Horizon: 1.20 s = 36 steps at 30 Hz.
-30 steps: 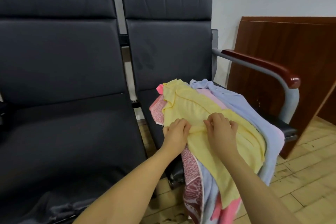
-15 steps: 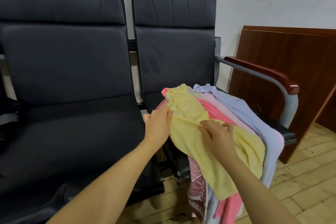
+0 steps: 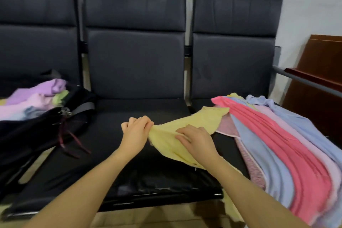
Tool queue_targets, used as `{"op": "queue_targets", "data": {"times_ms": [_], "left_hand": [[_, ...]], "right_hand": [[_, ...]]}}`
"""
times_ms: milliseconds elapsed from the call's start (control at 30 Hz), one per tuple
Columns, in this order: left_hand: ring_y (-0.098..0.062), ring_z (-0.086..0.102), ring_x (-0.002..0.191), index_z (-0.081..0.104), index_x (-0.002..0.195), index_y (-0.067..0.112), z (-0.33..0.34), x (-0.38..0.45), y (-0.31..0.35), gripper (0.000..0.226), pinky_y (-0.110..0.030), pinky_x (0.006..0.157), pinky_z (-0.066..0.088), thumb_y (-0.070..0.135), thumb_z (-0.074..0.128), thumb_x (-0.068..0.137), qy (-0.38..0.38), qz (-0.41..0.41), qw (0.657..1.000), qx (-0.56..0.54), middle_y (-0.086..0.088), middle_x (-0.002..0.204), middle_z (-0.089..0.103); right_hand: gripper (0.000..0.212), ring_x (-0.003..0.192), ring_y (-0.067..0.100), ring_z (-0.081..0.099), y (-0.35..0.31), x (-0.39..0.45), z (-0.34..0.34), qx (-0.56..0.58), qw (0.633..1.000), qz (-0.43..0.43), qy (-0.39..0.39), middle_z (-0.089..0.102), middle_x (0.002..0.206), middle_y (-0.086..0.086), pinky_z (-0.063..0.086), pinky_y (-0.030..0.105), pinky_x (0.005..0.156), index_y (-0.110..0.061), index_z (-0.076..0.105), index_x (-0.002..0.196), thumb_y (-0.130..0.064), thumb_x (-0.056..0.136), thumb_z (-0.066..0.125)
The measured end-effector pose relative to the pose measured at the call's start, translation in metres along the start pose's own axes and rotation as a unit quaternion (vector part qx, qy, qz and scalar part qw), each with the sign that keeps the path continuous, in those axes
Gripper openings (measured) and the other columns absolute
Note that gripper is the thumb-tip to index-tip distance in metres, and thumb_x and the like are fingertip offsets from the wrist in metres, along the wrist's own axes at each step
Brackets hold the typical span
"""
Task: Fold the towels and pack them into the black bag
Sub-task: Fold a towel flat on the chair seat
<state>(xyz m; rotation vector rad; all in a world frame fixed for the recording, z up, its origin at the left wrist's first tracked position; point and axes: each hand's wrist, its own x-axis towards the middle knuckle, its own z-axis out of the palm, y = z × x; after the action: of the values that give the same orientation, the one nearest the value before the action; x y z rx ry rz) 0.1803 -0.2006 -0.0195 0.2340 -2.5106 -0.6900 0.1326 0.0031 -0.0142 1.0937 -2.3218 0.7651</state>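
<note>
A pale yellow towel (image 3: pixel 187 127), thin and rumpled, stretches across the middle seat (image 3: pixel 129 163) from the pile of towels (image 3: pixel 288 144) on the right seat. The left hand (image 3: pixel 136 134) pinches its left edge with curled fingers; the right hand (image 3: pixel 199 142) presses on it, fingers bent into the cloth. The pile shows pink, blue and lilac layers. The black bag (image 3: pixel 37 135) lies open on the left seat, folded towels (image 3: pixel 35 98) inside
</note>
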Motion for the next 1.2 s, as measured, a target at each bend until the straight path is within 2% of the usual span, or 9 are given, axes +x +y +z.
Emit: {"op": "queue_targets", "data": {"times_ms": [167,333,433,567,700,800,967,1100,1200], "left_hand": [[-0.014,0.039,0.091,0.052,0.087,0.02,-0.032,-0.012,-0.054,0.022,-0.028,0.079,0.017,0.029,0.038,0.102,0.002,-0.06,0.998,0.019,0.008,0.081,0.055],[-0.016,0.044,0.087,0.052,0.085,0.019,-0.055,-0.023,-0.091,0.023,-0.029,0.079,0.017,0.032,0.041,0.101,-0.017,-0.094,0.994,0.055,0.009,0.076,0.047],[-0.017,0.05,0.089,0.055,0.086,0.017,-0.061,-0.026,-0.107,0.03,-0.03,0.083,0.021,0.037,0.038,0.1,-0.053,-0.119,0.987,0.09,0.007,0.081,0.05],[-0.018,0.055,0.098,0.058,0.1,0.019,-0.05,-0.027,-0.113,0.032,-0.034,0.092,0.026,0.041,0.035,0.1,-0.044,-0.14,0.983,0.112,0.003,0.103,0.055],[-0.023,0.047,0.116,0.052,0.121,0.017,-0.033,-0.025,-0.114,0.041,-0.037,0.098,0.029,0.044,0.029,0.101,-0.093,-0.165,0.959,0.21,-0.001,0.123,0.051],[-0.023,0.044,0.117,0.05,0.124,0.015,-0.019,-0.024,-0.115,0.043,-0.035,0.098,0.028,0.044,0.027,0.102,-0.116,-0.165,0.948,0.246,-0.002,0.126,0.049],[-0.022,0.048,0.113,0.047,0.12,0.017,-0.012,-0.017,-0.114,0.033,-0.034,0.095,0.03,0.038,0.028,0.103,-0.088,-0.161,0.953,0.242,-0.001,0.119,0.054],[-0.022,0.058,0.081,0.039,0.102,0.017,-0.021,-0.01,-0.104,0.02,-0.031,0.084,0.033,0.033,0.028,0.104,-0.019,-0.128,0.977,0.17,0.0,0.083,0.061],[-0.026,0.056,0.073,0.039,0.101,0.016,-0.028,-0.005,-0.095,0.02,-0.032,0.076,0.033,0.035,0.033,0.103,0.015,-0.122,0.983,0.138,-0.003,0.077,0.063]], "right_hand": [[0.021,0.094,0.013,0.06,-0.042,0.02,0.042,0.049,0.998,0.012,-0.047,0.069,0.096,-0.007,0.038,0.027,0.082,-0.017,0.072,0.099,-0.033,0.091,0.061],[0.019,0.088,0.007,0.055,-0.074,0.033,0.07,0.146,0.98,0.035,-0.134,0.065,0.092,-0.011,0.045,0.031,0.088,-0.017,0.072,0.099,-0.03,0.086,0.069],[0.021,0.092,0.007,0.054,-0.073,0.043,0.076,0.165,0.974,0.109,-0.11,0.062,0.093,-0.013,0.043,0.03,0.093,-0.024,0.068,0.105,-0.033,0.087,0.068],[0.02,0.093,0.005,0.049,-0.059,0.046,0.083,0.073,0.978,0.164,-0.109,0.058,0.094,-0.016,0.034,0.033,0.099,-0.025,0.066,0.107,-0.037,0.092,0.06],[0.028,0.102,0.009,0.048,-0.059,0.046,0.1,0.056,0.968,0.181,-0.167,0.06,0.105,-0.013,0.022,0.031,0.089,-0.029,0.064,0.111,-0.047,0.092,0.055],[0.034,0.109,0.012,0.045,-0.059,0.047,0.114,0.003,0.96,0.201,-0.193,0.058,0.109,-0.012,0.021,0.032,0.088,-0.032,0.062,0.114,-0.054,0.089,0.055],[0.034,0.108,0.011,0.044,-0.058,0.044,0.122,-0.033,0.959,0.207,-0.19,0.059,0.107,-0.014,0.019,0.032,0.088,-0.031,0.064,0.108,-0.057,0.088,0.054],[0.034,0.097,0.007,0.047,-0.06,0.039,0.114,-0.019,0.972,0.177,-0.155,0.061,0.09,-0.015,0.015,0.03,0.085,-0.028,0.066,0.089,-0.057,0.09,0.049],[0.032,0.093,0.004,0.048,-0.059,0.031,0.101,0.011,0.974,0.172,-0.146,0.061,0.084,-0.014,0.013,0.03,0.086,-0.028,0.065,0.082,-0.056,0.088,0.052]]}}
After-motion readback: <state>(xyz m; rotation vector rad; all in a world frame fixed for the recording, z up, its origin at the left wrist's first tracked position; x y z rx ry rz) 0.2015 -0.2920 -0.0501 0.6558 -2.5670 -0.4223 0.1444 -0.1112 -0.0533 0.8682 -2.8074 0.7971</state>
